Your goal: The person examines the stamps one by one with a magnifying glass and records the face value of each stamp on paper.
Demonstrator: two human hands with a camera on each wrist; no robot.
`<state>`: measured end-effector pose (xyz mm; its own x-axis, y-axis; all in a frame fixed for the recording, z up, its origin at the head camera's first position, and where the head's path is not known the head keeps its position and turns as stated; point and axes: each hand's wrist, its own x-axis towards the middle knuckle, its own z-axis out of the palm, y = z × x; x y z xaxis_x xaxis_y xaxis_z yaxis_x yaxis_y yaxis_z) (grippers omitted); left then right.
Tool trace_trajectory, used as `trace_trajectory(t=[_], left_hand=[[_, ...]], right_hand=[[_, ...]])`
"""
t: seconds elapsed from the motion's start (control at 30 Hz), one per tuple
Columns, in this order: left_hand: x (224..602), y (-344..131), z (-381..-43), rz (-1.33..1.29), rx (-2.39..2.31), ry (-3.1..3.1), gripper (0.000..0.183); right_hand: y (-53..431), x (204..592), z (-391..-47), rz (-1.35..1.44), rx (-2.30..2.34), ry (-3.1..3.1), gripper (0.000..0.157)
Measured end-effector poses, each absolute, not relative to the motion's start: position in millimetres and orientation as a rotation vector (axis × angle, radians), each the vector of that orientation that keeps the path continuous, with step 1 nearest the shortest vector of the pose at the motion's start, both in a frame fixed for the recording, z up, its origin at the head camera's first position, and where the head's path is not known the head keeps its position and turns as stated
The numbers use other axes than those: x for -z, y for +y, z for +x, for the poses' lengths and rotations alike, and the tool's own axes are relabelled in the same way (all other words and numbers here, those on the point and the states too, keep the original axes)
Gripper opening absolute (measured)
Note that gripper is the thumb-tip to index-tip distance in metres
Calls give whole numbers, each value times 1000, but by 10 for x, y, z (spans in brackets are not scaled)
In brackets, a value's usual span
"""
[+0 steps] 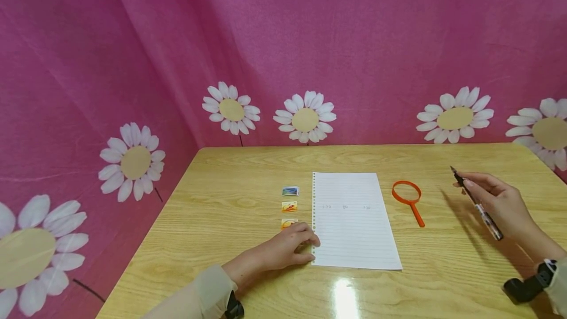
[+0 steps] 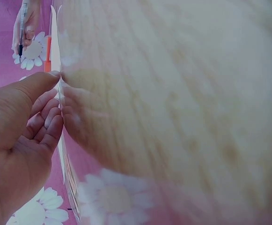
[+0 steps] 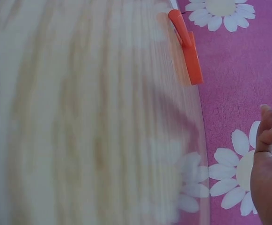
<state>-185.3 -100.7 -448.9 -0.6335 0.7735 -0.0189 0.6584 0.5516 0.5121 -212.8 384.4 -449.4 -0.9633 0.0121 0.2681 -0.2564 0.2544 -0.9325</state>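
Observation:
My left hand (image 1: 290,247) rests at the left edge of a lined sheet of paper (image 1: 350,240), thumb and fingertips touching the perforated margin. Three short handwritten numbers stand in a row across the sheet. To its left lie small stamp-like pictures in a column: a blue-green one (image 1: 290,191), a yellow one (image 1: 290,207) and another yellow one (image 1: 289,223), its lower part hidden behind the hand. Off to the right, my right hand (image 1: 502,203) holds a pen (image 1: 485,215) between thumb and fingers, its uncapped tip pointing up and away, raised over the table.
Between the paper and the right hand lies an orange-red magnifying glass (image 1: 414,210), handle towards me. The wood-grain table (image 1: 221,201) ends at a pink curtain (image 1: 354,38) printed with white daisies, behind and on the left.

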Motion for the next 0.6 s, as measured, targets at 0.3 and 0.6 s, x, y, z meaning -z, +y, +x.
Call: trace_trajectory(t=[0.3, 0.6], left_hand=[[4496, -1019, -1858, 1213, -686, 2552, 23], [4472, -1016, -1854, 1208, -679, 2536, 24]], right_hand=[[3822, 4411, -2245, 262, -1277, -2564, 25], [3700, 4435, -2495, 559, -802, -2659, 16]])
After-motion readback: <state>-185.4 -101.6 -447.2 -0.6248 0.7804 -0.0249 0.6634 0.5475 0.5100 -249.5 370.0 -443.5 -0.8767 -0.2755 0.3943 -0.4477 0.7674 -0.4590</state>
